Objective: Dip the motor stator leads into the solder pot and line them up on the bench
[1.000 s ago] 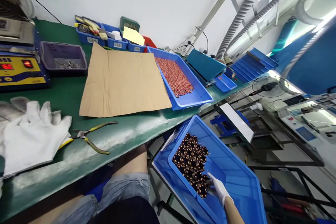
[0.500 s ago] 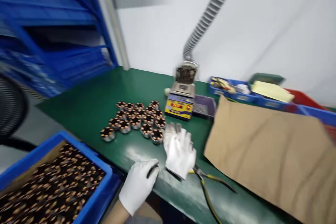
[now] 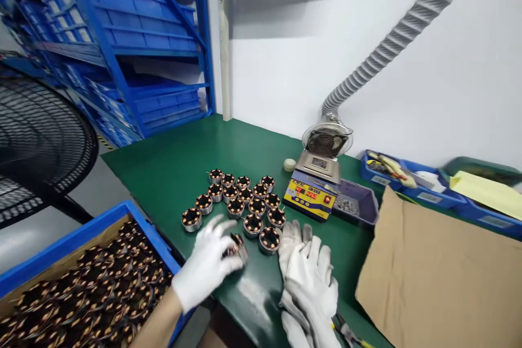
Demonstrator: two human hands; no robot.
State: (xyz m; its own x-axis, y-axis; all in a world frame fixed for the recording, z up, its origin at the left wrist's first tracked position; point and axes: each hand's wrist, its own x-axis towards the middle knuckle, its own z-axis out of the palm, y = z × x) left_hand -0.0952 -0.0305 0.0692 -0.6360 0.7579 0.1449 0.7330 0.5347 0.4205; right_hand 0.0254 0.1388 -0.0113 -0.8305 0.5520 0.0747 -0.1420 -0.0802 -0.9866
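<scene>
My left hand [image 3: 207, 263], in a white glove, grips a motor stator [image 3: 237, 250] with copper windings between thumb and fingers, just above the green table's front edge. The held stator is blurred. Beyond it stand several more stators [image 3: 244, 196] in a loose group, coils facing up. White gloves [image 3: 305, 261] lie in a pile right of the group. At the bottom, what looks like my right hand [image 3: 312, 321], also white-gloved, overlaps that pile; its fingers blend with the gloves. Pliers [image 3: 346, 331] show partly beside it.
A blue crate [image 3: 138, 217] full of stators stands at the lower left, near a black fan [image 3: 44, 141]. A yellow-fronted unit [image 3: 309, 196] with red digits sits under a grey hose [image 3: 391, 49]. Cardboard [image 3: 444, 272] and small blue bins [image 3: 428, 196] occupy the right.
The view has swung left and steadied. My left hand has moved forward over the table from its edge, and a stator shows in its grasp. More white glove shows at the bottom.
</scene>
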